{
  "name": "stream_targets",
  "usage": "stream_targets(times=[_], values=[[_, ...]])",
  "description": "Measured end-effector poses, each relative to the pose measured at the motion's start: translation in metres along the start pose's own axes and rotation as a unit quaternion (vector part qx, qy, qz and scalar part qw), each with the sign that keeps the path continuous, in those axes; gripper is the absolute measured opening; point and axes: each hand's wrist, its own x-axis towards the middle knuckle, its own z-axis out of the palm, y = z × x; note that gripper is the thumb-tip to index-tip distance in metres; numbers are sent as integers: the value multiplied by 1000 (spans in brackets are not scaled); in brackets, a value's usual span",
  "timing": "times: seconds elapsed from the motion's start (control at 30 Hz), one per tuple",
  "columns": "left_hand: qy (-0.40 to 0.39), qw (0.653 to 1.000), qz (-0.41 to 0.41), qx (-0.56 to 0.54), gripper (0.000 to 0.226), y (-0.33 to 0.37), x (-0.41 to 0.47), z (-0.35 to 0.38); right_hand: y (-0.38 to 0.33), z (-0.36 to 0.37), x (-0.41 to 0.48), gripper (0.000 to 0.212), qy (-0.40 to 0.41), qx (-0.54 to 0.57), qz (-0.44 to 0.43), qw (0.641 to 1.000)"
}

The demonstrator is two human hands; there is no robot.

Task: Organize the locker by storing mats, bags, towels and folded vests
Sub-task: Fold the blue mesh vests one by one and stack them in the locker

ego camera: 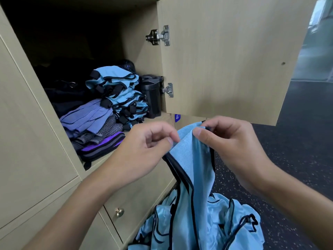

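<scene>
A light blue vest (192, 159) with black trim hangs in front of the open locker. My left hand (144, 148) pinches its top edge on the left, and my right hand (228, 141) pinches the same edge on the right. Below it, a heap of more blue vests (207, 228) lies on the floor. Inside the locker (156, 73) stands a stack of folded blue vests (120, 94). Folded purple and grey towels (91, 123) lie left of that stack, with dark bags (63, 87) behind them.
The locker door (234, 56) stands open to the right above my hands. A black bottle (152, 98) sits in the locker's right corner. Shut locker doors with a brass knob (119, 212) are below. The dark speckled floor (288, 159) spreads to the right.
</scene>
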Motion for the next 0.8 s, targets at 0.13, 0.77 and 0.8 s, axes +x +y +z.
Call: stream_targets(times=[0.13,0.77,0.8], values=[[-51,998,-29,23,36,5,-4,5,-2,0,0,14,8,-6,-2,1000],[115,983,-20,-145,54,11,5,11,-11,-11,8,10,-1,-42,-53,998],[98,985,-33,-139,60,11,4,13,-11,-11,7,10,5,-45,-59,997]])
